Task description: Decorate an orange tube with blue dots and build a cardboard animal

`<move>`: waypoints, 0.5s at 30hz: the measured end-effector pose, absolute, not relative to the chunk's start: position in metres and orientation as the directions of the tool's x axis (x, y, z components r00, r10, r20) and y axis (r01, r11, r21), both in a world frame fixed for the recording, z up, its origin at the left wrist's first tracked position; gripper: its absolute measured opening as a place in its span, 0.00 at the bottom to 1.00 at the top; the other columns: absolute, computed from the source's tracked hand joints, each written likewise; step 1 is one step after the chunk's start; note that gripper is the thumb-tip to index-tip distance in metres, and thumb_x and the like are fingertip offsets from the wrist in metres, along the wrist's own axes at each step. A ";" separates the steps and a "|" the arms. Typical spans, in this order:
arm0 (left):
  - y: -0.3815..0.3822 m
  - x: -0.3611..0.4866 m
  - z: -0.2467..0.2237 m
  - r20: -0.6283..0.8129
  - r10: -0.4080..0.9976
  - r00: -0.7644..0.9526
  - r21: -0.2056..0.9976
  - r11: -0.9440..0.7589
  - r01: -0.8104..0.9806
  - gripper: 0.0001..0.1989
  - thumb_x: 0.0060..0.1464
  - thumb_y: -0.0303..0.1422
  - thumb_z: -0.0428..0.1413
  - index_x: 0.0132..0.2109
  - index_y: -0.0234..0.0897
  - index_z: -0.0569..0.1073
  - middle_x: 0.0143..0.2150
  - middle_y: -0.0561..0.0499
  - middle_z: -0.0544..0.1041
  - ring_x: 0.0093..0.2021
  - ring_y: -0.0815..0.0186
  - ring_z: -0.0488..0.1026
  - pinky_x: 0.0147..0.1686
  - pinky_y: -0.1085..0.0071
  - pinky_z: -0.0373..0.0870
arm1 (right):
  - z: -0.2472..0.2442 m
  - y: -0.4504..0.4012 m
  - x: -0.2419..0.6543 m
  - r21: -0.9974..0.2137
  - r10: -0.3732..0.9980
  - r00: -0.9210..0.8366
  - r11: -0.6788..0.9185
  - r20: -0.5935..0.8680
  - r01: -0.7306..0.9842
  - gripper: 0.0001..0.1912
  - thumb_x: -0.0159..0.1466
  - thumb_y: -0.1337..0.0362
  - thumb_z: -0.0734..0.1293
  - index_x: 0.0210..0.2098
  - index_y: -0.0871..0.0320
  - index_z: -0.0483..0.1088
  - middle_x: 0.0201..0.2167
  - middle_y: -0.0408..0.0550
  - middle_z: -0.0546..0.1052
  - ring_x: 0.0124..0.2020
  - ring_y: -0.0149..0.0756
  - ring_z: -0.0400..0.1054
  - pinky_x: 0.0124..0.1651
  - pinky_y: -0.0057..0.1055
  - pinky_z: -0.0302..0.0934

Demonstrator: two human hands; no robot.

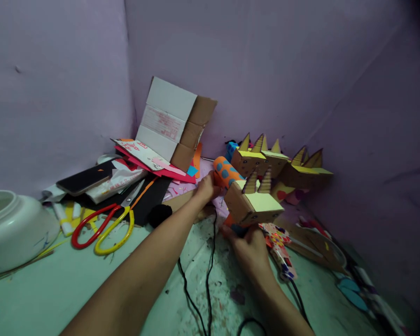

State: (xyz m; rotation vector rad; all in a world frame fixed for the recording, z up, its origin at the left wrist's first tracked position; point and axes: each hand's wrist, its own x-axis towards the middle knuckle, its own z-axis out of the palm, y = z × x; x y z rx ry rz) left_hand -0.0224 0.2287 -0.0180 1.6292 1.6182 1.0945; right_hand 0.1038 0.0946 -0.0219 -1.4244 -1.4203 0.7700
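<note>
Near the middle of the head view, my left hand (208, 187) has its fingers closed at the near end of an orange tube with blue dots (227, 171). My right hand (249, 242) is lower and to the right, its fingers wrapped under a cardboard box figure (254, 205) with a pale yellow top and two striped spikes. Orange material shows between that hand and the box. Behind the figure stand similar spiked boxes (261, 158). Black cords (212, 266) run over the green surface between my forearms.
Red and yellow scissors (117, 228), a phone (86, 176), a white pot (17, 228) and an open cardboard carton (170, 121) are at the left. A patterned cutout (280, 247) and flat cardboard (315, 245) lie at the right. Walls rise behind.
</note>
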 end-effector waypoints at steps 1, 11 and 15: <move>0.229 -0.022 -0.018 0.146 0.986 -0.079 0.858 -0.086 0.507 0.24 0.41 0.32 0.64 0.47 0.38 0.69 0.45 0.45 0.79 0.45 0.56 0.74 0.42 0.66 0.68 | -0.022 0.094 0.104 -0.917 0.975 0.126 0.121 0.181 0.381 0.18 0.49 0.59 0.69 0.39 0.60 0.74 0.40 0.60 0.80 0.42 0.55 0.73 0.48 0.47 0.63; 0.226 -0.023 -0.019 0.152 0.985 -0.077 0.854 -0.091 0.513 0.23 0.41 0.29 0.63 0.48 0.37 0.69 0.43 0.47 0.79 0.45 0.58 0.74 0.42 0.67 0.68 | -0.020 0.093 0.104 -0.884 0.968 0.111 0.153 0.223 0.442 0.18 0.52 0.57 0.68 0.39 0.61 0.73 0.39 0.61 0.80 0.42 0.55 0.72 0.48 0.47 0.63; 0.224 -0.023 -0.019 0.151 0.985 -0.085 0.863 -0.089 0.497 0.24 0.40 0.28 0.63 0.48 0.37 0.69 0.43 0.47 0.79 0.45 0.57 0.74 0.42 0.67 0.68 | -0.024 0.093 0.105 -0.879 0.969 0.130 0.131 0.212 0.458 0.19 0.51 0.56 0.68 0.38 0.63 0.73 0.37 0.62 0.80 0.40 0.56 0.73 0.45 0.46 0.65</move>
